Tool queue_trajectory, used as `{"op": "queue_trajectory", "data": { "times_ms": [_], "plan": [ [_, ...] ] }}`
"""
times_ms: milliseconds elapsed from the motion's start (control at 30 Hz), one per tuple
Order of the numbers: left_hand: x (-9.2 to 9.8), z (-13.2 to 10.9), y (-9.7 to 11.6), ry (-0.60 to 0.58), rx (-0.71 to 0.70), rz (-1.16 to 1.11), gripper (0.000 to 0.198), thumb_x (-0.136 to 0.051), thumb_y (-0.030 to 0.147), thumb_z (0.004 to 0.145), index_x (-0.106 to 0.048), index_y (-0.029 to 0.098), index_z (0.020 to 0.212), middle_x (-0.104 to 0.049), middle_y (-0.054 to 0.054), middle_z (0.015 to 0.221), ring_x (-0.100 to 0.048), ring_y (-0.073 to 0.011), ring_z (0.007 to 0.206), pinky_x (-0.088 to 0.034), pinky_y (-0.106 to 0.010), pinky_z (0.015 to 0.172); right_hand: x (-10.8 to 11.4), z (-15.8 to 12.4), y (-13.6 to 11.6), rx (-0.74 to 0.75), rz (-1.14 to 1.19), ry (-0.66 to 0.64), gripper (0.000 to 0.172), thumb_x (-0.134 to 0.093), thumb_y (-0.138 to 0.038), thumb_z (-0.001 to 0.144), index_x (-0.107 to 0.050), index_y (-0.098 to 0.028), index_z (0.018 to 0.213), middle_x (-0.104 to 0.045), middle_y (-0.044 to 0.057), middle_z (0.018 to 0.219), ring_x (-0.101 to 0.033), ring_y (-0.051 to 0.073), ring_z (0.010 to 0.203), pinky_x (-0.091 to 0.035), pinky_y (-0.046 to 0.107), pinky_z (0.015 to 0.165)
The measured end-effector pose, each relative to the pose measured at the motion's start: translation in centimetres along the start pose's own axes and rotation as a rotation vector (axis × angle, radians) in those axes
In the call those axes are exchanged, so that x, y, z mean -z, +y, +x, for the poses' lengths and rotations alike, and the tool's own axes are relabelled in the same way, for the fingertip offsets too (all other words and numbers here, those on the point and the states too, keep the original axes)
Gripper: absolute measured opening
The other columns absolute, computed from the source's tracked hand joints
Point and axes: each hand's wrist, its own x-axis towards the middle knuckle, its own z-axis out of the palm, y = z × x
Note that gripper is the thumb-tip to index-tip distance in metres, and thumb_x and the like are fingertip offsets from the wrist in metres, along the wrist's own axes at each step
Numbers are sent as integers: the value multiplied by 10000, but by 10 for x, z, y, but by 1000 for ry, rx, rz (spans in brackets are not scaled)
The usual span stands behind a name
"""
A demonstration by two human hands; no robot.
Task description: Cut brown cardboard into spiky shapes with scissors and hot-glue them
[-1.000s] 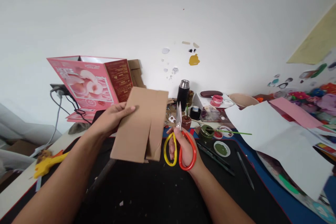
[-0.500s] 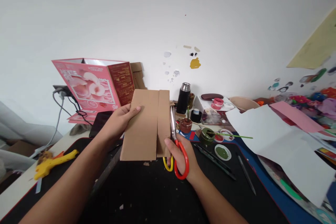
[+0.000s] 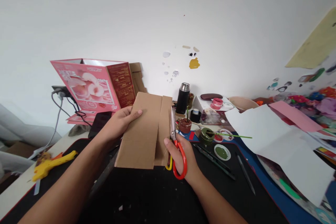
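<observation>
A flat piece of brown cardboard (image 3: 139,131) is held up above the black mat, slightly tilted. Its left edge is pinched by my left hand (image 3: 122,122), thumb on the front face. A slit runs up from the bottom, partly separating a narrow strip (image 3: 165,119) on the right. My right hand (image 3: 183,155) grips the scissors (image 3: 181,168), which have one red and one yellow handle loop. Their blades point upward along the strip's right edge, and my right thumb presses on the strip's lower part. The fingers behind the cardboard are hidden.
A pink box (image 3: 89,84) stands at the back left, near a yellow glue gun (image 3: 52,166). Behind the cardboard are a black flask (image 3: 183,98), a reddish paint jar (image 3: 185,125) and a green one (image 3: 207,135). White paper (image 3: 283,147) lies on the right.
The cardboard has tilted, its lower end swinging down and left. The slit between the main piece and the strip gapes wider at the bottom. Both hands keep their grip.
</observation>
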Motion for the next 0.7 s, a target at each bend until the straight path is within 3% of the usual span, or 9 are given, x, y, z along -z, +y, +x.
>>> {"op": "queue_trajectory", "data": {
  "times_ms": [433,567,700],
  "plan": [
    [2,8,-17,-13,140,-134,421,-906,514,784,-792,144,948,-812,-136,764,-738,-230,606,-568,-295,551,5,5,2,184,-244,100,303,-757,-538,985,-758,-241,926,-616,2,673,-606,228,652,-574,374,777],
    [0,5,-13,-49,171,-149,417,-909,501,779,-808,142,966,-823,-146,786,-754,-243,619,-585,-302,549,10,4,1,261,-339,96,258,-799,-496,957,-770,-243,999,-684,13,728,-646,233,670,-544,350,746],
    [-1,4,-12,-98,197,-168,417,-934,487,743,-804,135,922,-806,-150,746,-742,-245,597,-580,-303,523,14,6,1,314,-472,133,258,-827,-493,921,-755,-245,929,-684,17,694,-624,223,608,-481,320,640]
  ]
}}
